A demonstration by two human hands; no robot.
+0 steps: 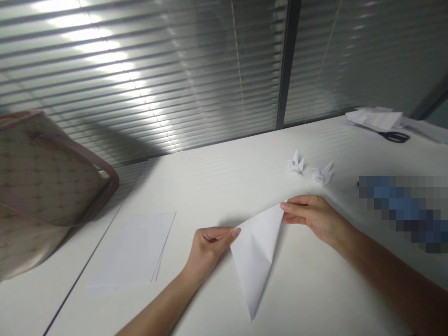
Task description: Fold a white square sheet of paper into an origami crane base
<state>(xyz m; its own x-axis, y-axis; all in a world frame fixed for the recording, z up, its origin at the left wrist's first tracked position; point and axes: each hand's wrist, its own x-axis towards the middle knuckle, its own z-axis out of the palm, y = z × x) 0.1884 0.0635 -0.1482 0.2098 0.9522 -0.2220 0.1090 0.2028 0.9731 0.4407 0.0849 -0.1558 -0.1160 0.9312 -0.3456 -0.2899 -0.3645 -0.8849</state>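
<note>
Your left hand point(207, 247) and right hand point(320, 218) pinch the folded white paper point(257, 247) by its far corners over the bench point(210, 186), near-centre, apparently mid-fold, next likely requiring aligned edges before creasing.

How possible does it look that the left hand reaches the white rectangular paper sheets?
Probably yes: the white rectangular paper sheets lie left of the left hand with nothing visible between, though its grip on the pointed folded white paper would likely need releasing.

Bare left hand point(208, 247) and bare right hand point(317, 218), both slender-fingered, with 2 slim uncovered forearms point(159, 301)
</note>
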